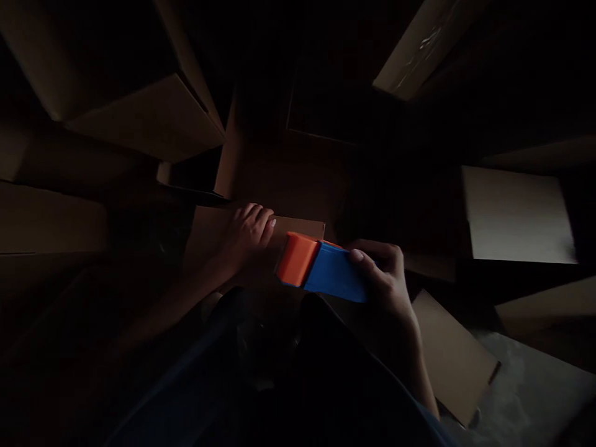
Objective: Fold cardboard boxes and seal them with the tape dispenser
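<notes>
"Your step?"
"Apparently steadying the cardboard box [261, 261]: your left hand [251, 230] rests on it, grip unclear. Your right hand's [386, 279] fingers clamp the orange-and-blue object [326, 267] by the box's right end."
"Next?"
"Likely calls for a steady left hand."

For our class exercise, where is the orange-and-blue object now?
The orange-and-blue object is just right of the head view's centre, in the right grip, with the left grip to its left.
</notes>
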Demonstrator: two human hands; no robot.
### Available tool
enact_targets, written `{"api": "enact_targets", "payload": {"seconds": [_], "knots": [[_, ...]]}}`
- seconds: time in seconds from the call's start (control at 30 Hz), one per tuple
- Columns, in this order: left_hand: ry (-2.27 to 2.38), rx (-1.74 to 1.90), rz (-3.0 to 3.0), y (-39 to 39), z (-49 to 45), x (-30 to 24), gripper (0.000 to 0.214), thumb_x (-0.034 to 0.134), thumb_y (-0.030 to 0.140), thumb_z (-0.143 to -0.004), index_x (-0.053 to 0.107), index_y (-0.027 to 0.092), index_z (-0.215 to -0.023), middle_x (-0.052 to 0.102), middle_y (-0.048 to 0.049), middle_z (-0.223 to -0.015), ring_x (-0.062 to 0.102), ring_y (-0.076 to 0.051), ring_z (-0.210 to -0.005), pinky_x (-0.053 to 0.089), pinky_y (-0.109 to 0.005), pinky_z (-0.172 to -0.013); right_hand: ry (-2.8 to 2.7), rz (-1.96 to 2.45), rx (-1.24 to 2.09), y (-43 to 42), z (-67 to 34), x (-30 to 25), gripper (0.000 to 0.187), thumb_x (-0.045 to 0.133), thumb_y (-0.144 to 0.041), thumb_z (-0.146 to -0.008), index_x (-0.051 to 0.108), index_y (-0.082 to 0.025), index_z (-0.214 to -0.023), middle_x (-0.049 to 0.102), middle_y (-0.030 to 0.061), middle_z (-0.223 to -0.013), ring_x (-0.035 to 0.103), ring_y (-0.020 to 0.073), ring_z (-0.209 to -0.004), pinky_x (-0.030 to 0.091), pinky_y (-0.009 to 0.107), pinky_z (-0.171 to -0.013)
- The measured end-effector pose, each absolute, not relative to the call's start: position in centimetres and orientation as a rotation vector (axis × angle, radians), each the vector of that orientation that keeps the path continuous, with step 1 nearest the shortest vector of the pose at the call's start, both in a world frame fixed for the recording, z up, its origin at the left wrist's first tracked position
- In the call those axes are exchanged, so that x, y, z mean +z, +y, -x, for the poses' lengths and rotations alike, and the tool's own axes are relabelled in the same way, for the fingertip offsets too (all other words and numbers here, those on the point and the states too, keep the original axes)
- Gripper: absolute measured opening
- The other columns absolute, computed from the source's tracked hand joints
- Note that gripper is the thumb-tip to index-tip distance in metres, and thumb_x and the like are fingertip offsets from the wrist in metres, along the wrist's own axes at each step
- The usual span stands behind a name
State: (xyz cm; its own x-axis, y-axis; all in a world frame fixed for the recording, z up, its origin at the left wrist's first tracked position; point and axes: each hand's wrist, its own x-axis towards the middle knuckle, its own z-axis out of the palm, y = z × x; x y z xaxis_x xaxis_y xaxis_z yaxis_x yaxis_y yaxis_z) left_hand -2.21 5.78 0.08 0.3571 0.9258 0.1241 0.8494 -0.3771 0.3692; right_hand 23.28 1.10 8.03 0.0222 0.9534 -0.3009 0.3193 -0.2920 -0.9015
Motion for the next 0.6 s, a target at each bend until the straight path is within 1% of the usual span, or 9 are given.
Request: {"api": "enact_targets", "payload": {"seconds": [0.2, 0.33, 0.4, 0.53, 0.6], "knots": [[1.596, 0.491, -2.336, 5.4, 3.3, 0.0, 0.034, 0.037, 0.027, -0.105, 0.067, 0.014, -0.116, 0.072, -0.0147, -0.118, 0.061, -0.030, -0.120, 0.046, -0.047, -0.101, -1.363, 1.675, 1.323, 2.0, -22.3, 8.7, 0.047, 0.069, -0.067, -0.079, 0.065, -0.023, -0.066, 0.057, 0.0033, -0.066, 0.051, 0.0177, -0.065, 0.041, 0.030, -0.057], [1.590, 0.478, -2.303, 5.8, 2.2, -0.1, 0.032, 0.039, 0.024, -0.105, 0.065, 0.015, -0.119, 0.073, -0.0126, -0.121, 0.059, -0.030, -0.128, 0.046, -0.048, -0.104, -1.418, 1.654, 1.325, 2.1, -22.7, 8.5, 0.050, 0.066, -0.070, -0.081, 0.068, -0.022, -0.067, 0.061, 0.0050, -0.068, 0.055, 0.0193, -0.068, 0.042, 0.032, -0.060], [1.581, 0.535, -2.300, 5.9, 1.4, -0.3, 0.030, 0.040, 0.021, -0.105, 0.065, 0.016, -0.121, 0.074, -0.0114, -0.122, 0.059, -0.028, -0.130, 0.045, -0.046, -0.108, -1.406, 1.676, 1.305, 2.0, -22.9, 8.4, 0.050, 0.067, -0.070, -0.080, 0.068, -0.023, -0.066, 0.061, 0.0045, -0.068, 0.055, 0.0191, -0.068, 0.042, 0.031, -0.059], [1.628, 0.735, -2.285, 5.9, 0.5, -0.6, 0.029, 0.040, 0.016, -0.105, 0.065, 0.020, -0.120, 0.076, -0.0069, -0.118, 0.062, -0.024, -0.128, 0.038, -0.047, -0.118, -1.345, 1.732, 1.312, 1.9, -23.0, 8.2, 0.054, 0.068, -0.073, -0.078, 0.064, -0.022, -0.060, 0.054, 0.0023, -0.063, 0.048, 0.0163, -0.064, 0.037, 0.029, -0.055], [1.660, 0.838, -2.254, 6.1, 0.5, -0.5, 0.029, 0.039, 0.017, -0.106, 0.065, 0.021, -0.119, 0.076, -0.0067, -0.117, 0.062, -0.023, -0.127, 0.040, -0.046, -0.117, -1.344, 1.721, 1.351, 1.9, -22.9, 8.3, 0.054, 0.067, -0.074, -0.077, 0.066, -0.022, -0.063, 0.056, 0.0029, -0.065, 0.050, 0.0170, -0.066, 0.038, 0.029, -0.056]]}}
